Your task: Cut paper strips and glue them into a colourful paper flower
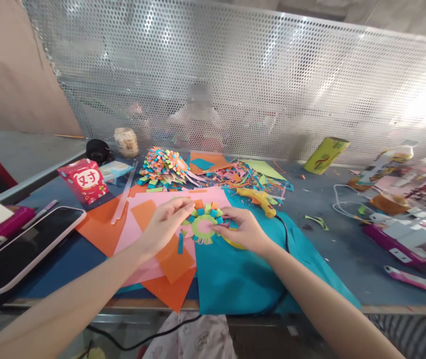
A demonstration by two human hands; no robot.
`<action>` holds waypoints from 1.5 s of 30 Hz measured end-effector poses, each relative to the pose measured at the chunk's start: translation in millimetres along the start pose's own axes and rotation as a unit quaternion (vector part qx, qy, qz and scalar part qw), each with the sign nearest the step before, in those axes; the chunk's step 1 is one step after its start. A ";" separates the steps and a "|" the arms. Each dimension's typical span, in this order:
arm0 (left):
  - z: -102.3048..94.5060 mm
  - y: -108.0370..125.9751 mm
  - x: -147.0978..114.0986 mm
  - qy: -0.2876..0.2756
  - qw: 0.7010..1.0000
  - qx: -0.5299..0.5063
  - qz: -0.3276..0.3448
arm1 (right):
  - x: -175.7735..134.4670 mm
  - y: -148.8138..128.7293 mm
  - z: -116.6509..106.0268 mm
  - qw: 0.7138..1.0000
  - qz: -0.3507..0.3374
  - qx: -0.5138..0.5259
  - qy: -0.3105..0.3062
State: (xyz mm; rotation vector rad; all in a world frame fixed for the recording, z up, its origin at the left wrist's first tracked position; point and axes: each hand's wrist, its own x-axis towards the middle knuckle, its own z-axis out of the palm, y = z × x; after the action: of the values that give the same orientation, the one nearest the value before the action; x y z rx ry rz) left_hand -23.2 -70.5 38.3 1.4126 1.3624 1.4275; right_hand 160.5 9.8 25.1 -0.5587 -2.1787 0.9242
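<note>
A round paper flower [203, 225] is held between my two hands, above sheets of coloured paper. It has a green and pink centre and a fringe of blue, green, orange and pink strips. My left hand [168, 219] pinches its upper left edge between thumb and fingers. On the right edge, my right hand [245, 228] grips the flower with closed fingers. Part of a yellow curved object [234, 243] shows under the right hand; the rest is hidden. Just beyond lies a yellow glue gun [255, 198] with a black cord.
Behind the hands are a pile of fringed paper flowers [164, 167] and paper scraps [242, 174]. A phone [29, 247] and red box [83, 180] stand left. A green can [325, 155], a power strip [399, 244] and a cutter [416, 280] are right. A perforated metal panel [242, 75] closes the back.
</note>
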 end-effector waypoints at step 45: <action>-5.2 -5.5 5.4 0.035 0.999 0.001 -0.003 | 0.6 -4.5 -7.5 0.999 0.011 0.025 -0.042</action>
State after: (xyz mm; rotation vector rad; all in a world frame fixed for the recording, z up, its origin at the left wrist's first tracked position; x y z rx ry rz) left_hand -30.1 -65.2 35.1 1.3709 1.4115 1.4839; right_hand 165.1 10.6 32.5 -0.5293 -2.2205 1.0282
